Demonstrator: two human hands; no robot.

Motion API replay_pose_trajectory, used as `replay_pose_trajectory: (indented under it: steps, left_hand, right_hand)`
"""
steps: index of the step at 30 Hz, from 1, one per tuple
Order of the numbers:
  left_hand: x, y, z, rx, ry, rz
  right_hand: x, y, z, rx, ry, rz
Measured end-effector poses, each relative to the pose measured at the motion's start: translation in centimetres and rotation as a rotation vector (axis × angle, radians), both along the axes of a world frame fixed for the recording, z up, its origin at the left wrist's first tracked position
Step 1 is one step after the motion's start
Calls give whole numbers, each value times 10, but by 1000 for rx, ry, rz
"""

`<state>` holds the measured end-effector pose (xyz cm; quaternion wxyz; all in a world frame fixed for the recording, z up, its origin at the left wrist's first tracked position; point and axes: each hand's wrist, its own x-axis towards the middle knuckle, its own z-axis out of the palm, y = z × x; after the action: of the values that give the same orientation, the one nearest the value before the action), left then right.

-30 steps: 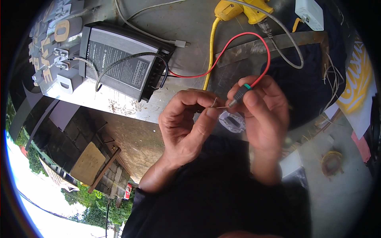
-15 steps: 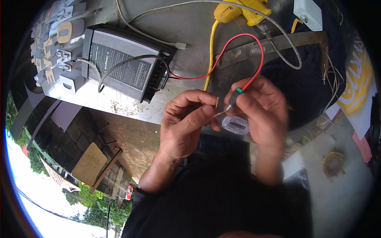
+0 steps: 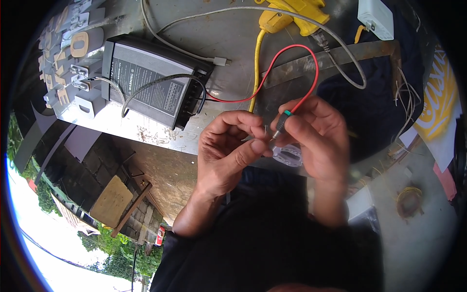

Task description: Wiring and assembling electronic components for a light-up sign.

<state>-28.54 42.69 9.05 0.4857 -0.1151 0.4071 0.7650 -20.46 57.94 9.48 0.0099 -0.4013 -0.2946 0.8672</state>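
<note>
My right hand (image 3: 318, 138) pinches a slim dark connector (image 3: 281, 122) with a green band and a metal tip, angled down toward the left fingers. A red wire (image 3: 316, 73) loops from its top end back to the grey metal power supply box (image 3: 146, 80). My left hand (image 3: 224, 153) is closed, thumb against fingers, on a thin, stiff piece of wire (image 3: 266, 129) that sticks up beside the connector's tip. Whether the two touch cannot be made out. Just below the fingers sits a small clear letter-shaped piece (image 3: 289, 156), partly hidden by my right hand.
Several raised letter pieces (image 3: 86, 106) crowd the table's left end. A yellow cord (image 3: 256, 73) runs to a yellow socket (image 3: 275, 20) at the back. To the right lie a rusty metal square (image 3: 340, 57), dark cloth (image 3: 362, 114), a white adapter (image 3: 377, 19) and a yellow-sprayed stencil sheet (image 3: 440, 107).
My right hand has shifted slightly left, bringing the connector's tip closer to the left fingertips. The red wire's loop has moved a little left with it.
</note>
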Motion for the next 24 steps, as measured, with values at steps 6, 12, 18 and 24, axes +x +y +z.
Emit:
replay_pose_trajectory:
  steps: [6, 12, 18, 24]
  left_hand:
    - [-3, 1, 4, -47, 95, -32]
    - [0, 2, 2, -94, 138, -17]
    - [1, 1, 0, -97, 216, -65]
    - [2, 4, -1, -90, 191, -33]
  right_hand:
    - [1, 3, -1, -3, 46, 37]
    - [0, 2, -4, -14, 49, 25]
    - [-2, 4, -3, -51, 37, 32]
    - [-2, 3, -5, -48, 25, 24]
